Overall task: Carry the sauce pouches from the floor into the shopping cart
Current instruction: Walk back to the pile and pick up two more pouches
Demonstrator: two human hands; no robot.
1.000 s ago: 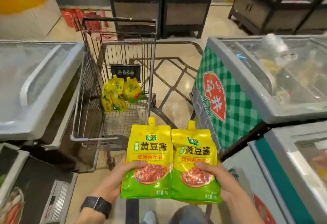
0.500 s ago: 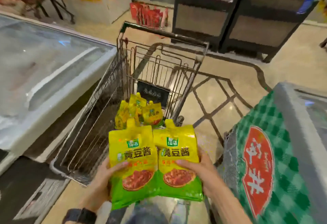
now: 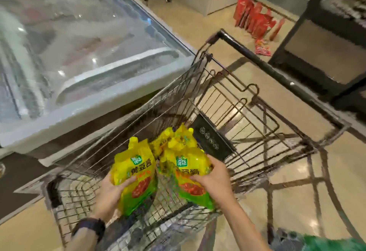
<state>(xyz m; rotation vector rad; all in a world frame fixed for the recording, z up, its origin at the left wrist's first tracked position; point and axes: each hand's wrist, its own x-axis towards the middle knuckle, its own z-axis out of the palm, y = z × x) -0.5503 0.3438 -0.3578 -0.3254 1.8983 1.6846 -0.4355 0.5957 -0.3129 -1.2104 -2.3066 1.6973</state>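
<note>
I hold two yellow-and-green sauce pouches over the wire shopping cart (image 3: 208, 84). My left hand (image 3: 110, 195), with a black watch on the wrist, grips the left pouch (image 3: 136, 173). My right hand (image 3: 213, 177) grips the right pouch (image 3: 186, 171). Both pouches are inside the cart's rim, above its wire floor. Several more yellow pouches (image 3: 174, 138) lie in the basket just beyond them, next to a black plate on the cart's child seat. The picture is blurred by motion.
A chest freezer (image 3: 83, 56) with a glass lid stands tight against the cart's left side. Red packets (image 3: 255, 21) stand on the tiled floor beyond the cart handle (image 3: 277, 72). A dark shelf unit (image 3: 324, 38) is at the upper right. A green checked freezer corner (image 3: 324, 243) shows at the bottom right.
I have stepped up to the cart and turned left. Both hands moved the pouches forward and down, from in front of the cart to inside its basket.
</note>
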